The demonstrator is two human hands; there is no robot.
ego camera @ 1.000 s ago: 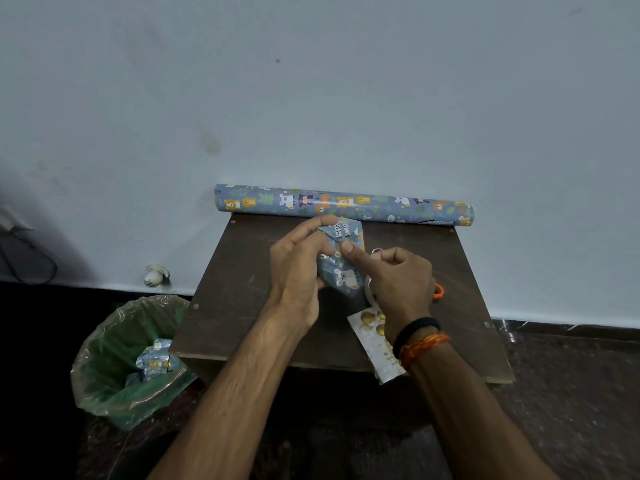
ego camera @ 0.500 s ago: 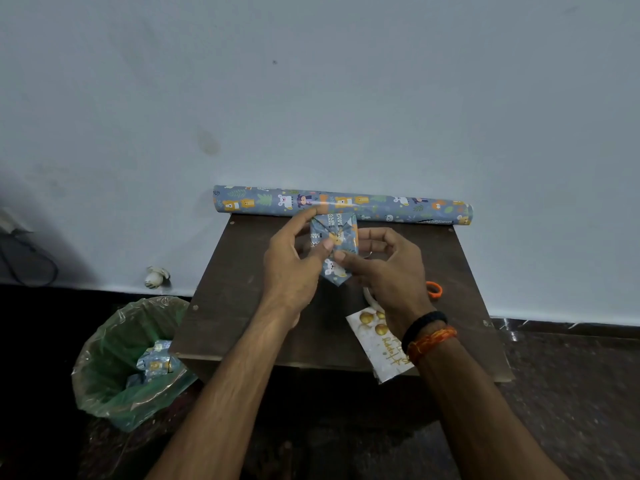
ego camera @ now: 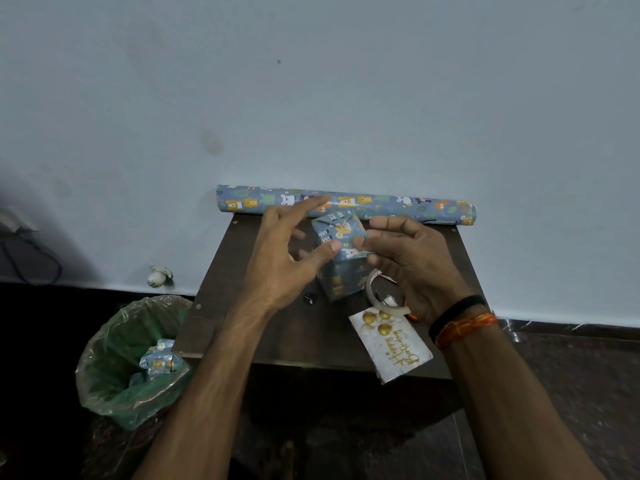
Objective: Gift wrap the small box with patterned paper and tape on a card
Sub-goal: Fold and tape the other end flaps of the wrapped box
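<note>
Box (ego camera: 341,258) now stands upright between both hands; half a second ago it hung tilted. Left hand (ego camera: 282,258) presses its thumb, fingers spread; right hand (ego camera: 405,258) pinches the folded top flap. Card (ego camera: 391,344) waits below the right wrist.

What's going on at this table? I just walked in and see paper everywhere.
A person is gift wrapping a small box on a dark wooden table. Both hands work its folded top end: the left hand presses with its thumb, the right hand pinches the paper. The paper roll lies along the wall. A tape roll and a birthday card wait nearby, the card not yet attached.
</note>
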